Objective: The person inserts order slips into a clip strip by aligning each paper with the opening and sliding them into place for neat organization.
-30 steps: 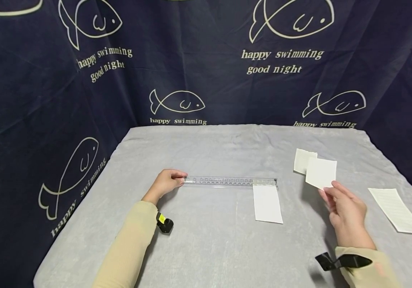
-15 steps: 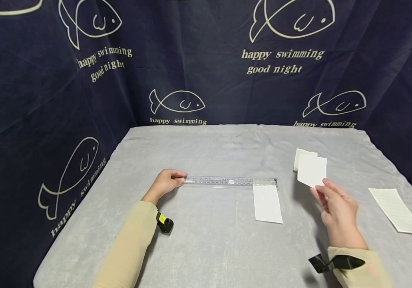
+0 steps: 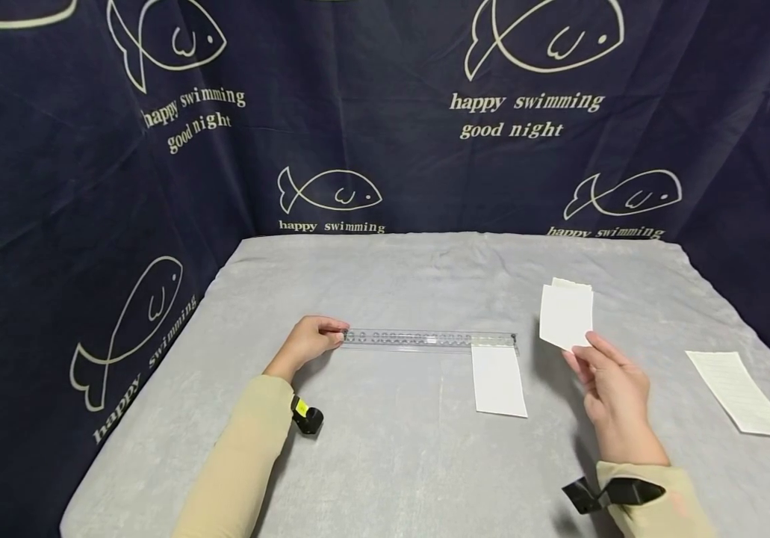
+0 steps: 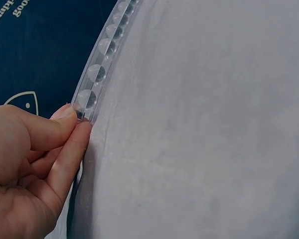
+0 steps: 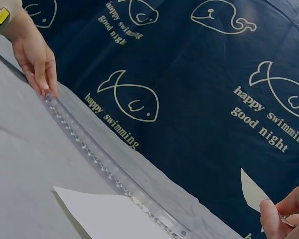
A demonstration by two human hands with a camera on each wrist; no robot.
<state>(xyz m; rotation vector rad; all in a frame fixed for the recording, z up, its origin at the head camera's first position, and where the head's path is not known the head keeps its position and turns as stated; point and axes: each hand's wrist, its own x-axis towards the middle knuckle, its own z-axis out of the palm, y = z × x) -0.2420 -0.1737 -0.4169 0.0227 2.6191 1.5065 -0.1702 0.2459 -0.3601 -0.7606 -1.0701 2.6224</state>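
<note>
A clear plastic ticket rail (image 3: 418,339), with a row of clear balls (image 4: 96,73) inside, lies across the table. My left hand (image 3: 307,344) pinches its left end between thumb and fingers. Tucked in at the rail's right end is a white paper slip (image 3: 500,379), which extends toward me. To the right of it, my right hand (image 3: 620,400) holds another white paper slip (image 3: 566,315) by its lower right corner, raised over the table. In the right wrist view this held slip (image 5: 251,191) shows tilted, nearly edge-on.
Behind the held slip, the top of another small paper (image 3: 573,283) shows on the table. A longer lined paper slip (image 3: 741,394) lies at the far right. The grey cloth-covered table (image 3: 385,456) meets dark blue fish-print curtains (image 3: 425,164) at the back and sides.
My right hand has moved left with the paper slip, which now covers most of the small paper behind it. My left hand has stayed at the ticket rail's end.
</note>
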